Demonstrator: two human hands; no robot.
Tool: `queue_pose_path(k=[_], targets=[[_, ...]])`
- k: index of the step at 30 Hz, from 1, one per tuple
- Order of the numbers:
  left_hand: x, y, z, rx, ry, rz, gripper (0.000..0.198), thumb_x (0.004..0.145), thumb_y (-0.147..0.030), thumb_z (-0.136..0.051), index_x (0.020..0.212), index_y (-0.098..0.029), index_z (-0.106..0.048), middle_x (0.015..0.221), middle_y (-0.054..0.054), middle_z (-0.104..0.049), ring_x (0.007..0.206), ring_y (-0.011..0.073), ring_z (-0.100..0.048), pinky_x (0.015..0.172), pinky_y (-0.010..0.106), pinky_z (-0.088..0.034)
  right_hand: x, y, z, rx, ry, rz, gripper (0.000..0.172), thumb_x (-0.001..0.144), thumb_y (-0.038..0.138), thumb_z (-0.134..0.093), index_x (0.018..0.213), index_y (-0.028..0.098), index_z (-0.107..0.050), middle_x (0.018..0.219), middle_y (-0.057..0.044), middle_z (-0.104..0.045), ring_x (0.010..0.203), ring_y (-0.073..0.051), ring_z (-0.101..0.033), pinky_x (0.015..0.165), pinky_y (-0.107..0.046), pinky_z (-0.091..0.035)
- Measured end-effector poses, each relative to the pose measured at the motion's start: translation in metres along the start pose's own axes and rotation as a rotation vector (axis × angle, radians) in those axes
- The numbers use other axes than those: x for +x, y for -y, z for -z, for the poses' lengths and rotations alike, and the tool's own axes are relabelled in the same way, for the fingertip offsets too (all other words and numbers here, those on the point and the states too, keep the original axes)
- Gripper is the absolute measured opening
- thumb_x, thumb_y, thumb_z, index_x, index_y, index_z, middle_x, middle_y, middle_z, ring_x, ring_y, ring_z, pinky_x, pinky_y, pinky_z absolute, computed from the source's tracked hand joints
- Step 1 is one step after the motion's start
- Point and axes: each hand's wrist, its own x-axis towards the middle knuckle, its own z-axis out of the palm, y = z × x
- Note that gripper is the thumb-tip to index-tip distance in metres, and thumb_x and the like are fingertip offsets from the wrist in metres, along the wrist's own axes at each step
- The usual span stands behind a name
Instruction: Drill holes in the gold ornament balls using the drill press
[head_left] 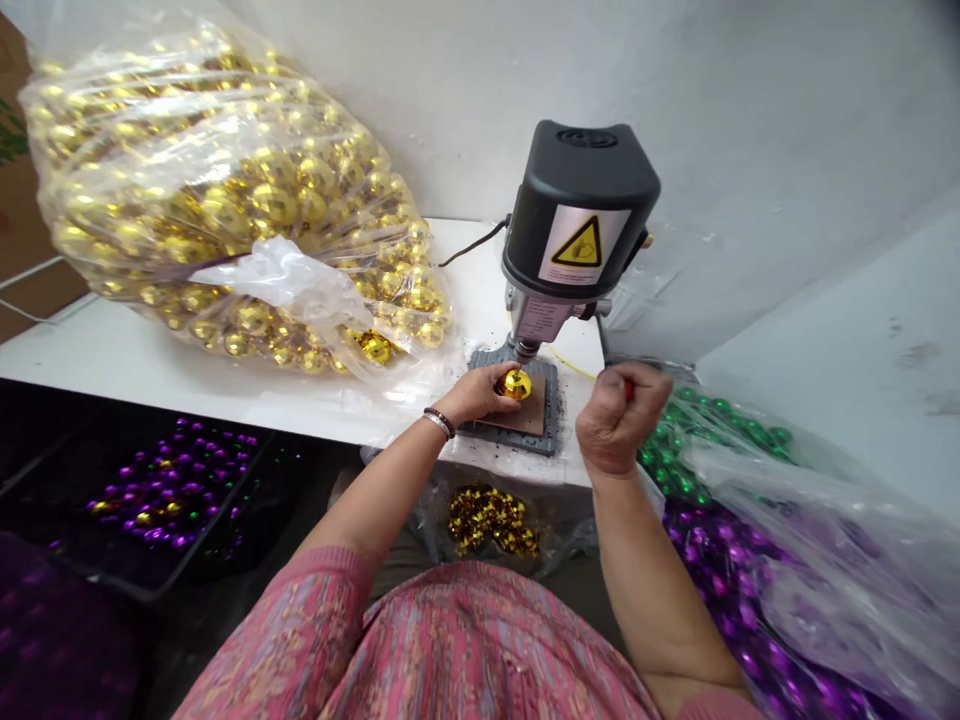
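My left hand (484, 393) grips a shiny gold ball (517, 385) between thumb and fingers. The ball is right under the chuck of a small black drill press (589, 200), over a brown board (529, 410) on the grey base (553, 430). To the right of the base, my right hand (621, 415) is wrapped round the drill press's feed lever, whose red knob (628, 388) shows between the fingers. Whether the drill bit touches the ball is too small to tell.
A big clear bag of gold balls (247, 210) lies on the white table (300, 405) at left. Gold beads (491, 520) rest in plastic at my lap. Bags of green balls (712, 430) and purple balls (750, 590) are at right. A dark bin at lower left holds purple balls (180, 480).
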Motion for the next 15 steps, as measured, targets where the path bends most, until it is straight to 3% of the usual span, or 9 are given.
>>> queue_pose_path(k=[4, 9, 12, 15], targets=[[-0.004, -0.001, 0.0, -0.012, -0.015, 0.001, 0.078, 0.066, -0.025, -0.084, 0.141, -0.02, -0.062, 0.121, 0.007, -0.076, 0.11, 0.0257, -0.071, 0.102, 0.038, -0.054, 0.03, 0.008, -0.004, 0.042, -0.045, -0.098, 0.013, 0.092, 0.026, -0.048, 0.08, 0.021, -0.049, 0.069, 0.002, -0.05, 0.062, -0.01, -0.047, 0.061, -0.025, -0.04], [-0.023, -0.004, 0.0, -0.057, -0.044, -0.051, 0.074, 0.068, -0.018, -0.081, 0.14, -0.021, -0.062, 0.132, 0.006, -0.072, 0.122, 0.0256, -0.066, 0.111, 0.038, -0.049, 0.07, 0.014, -0.011, 0.061, 0.029, -0.304, 0.021, 0.092, 0.036, -0.045, 0.078, 0.022, -0.044, 0.069, 0.002, -0.048, 0.062, -0.008, -0.044, 0.064, -0.026, -0.04], [-0.043, -0.005, -0.001, -0.003, -0.052, -0.085, 0.077, 0.068, -0.018, -0.081, 0.142, -0.02, -0.059, 0.138, 0.009, -0.068, 0.129, 0.0285, -0.062, 0.114, 0.042, -0.046, 0.073, 0.012, -0.012, 0.058, 0.06, -0.352, 0.022, 0.091, 0.041, -0.044, 0.08, 0.022, -0.042, 0.07, 0.002, -0.047, 0.06, -0.008, -0.041, 0.066, -0.027, -0.041], [-0.068, -0.007, 0.003, 0.038, 0.044, -0.197, 0.085, 0.059, -0.021, -0.09, 0.14, -0.024, -0.063, 0.144, 0.012, -0.064, 0.132, 0.0319, -0.06, 0.114, 0.046, -0.046, 0.068, 0.009, -0.01, 0.059, 0.08, -0.366, 0.023, 0.092, 0.043, -0.042, 0.082, 0.022, -0.04, 0.072, 0.002, -0.044, 0.062, -0.009, -0.042, 0.069, -0.029, -0.042]])
